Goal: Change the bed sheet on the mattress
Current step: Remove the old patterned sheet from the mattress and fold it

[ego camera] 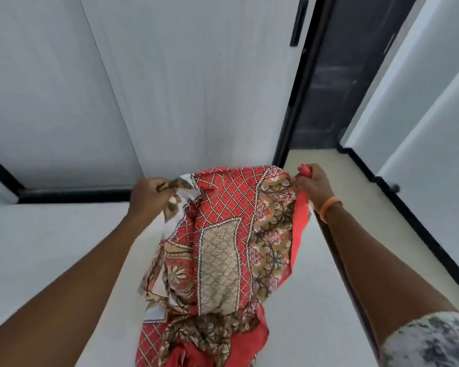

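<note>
Both hands pinched the sheet (223, 234) top edge: left hand (146, 197), right hand (313, 186) w/ bulk hanging toward the body over mattress (51, 247), long axis front-back.

a white mattress (51, 247) fills the lower part of the view, its surface bare and smooth, with a crumpled red and tan patterned bed sheet (217, 260) heaped on it near its right edge, beside a strip of pale floor (382, 221) running along that side.
</note>
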The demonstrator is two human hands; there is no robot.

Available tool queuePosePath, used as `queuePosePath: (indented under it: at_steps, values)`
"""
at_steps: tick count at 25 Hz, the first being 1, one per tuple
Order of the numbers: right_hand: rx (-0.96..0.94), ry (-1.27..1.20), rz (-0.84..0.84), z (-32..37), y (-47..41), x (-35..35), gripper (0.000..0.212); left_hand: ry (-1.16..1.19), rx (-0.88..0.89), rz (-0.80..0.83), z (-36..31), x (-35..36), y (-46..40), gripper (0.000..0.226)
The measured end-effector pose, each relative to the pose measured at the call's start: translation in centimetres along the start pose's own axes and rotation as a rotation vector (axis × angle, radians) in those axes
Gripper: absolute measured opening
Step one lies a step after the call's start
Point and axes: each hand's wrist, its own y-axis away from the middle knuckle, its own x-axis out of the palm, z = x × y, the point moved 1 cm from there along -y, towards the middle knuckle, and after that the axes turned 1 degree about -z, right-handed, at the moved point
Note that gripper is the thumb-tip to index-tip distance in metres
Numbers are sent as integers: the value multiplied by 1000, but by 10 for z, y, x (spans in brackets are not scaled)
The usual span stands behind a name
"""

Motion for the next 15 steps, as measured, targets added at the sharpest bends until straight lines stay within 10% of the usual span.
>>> queuePosePath:
  at_steps: [9, 15]
  values:
    - [60, -483, -40, 143, 121, 1, 31, -21, 244, 66, -25, -99, 69, 20]
    - [37, -634, 224, 202, 173, -6, 24, -57, 267, 60, -43, -102, 95, 19]
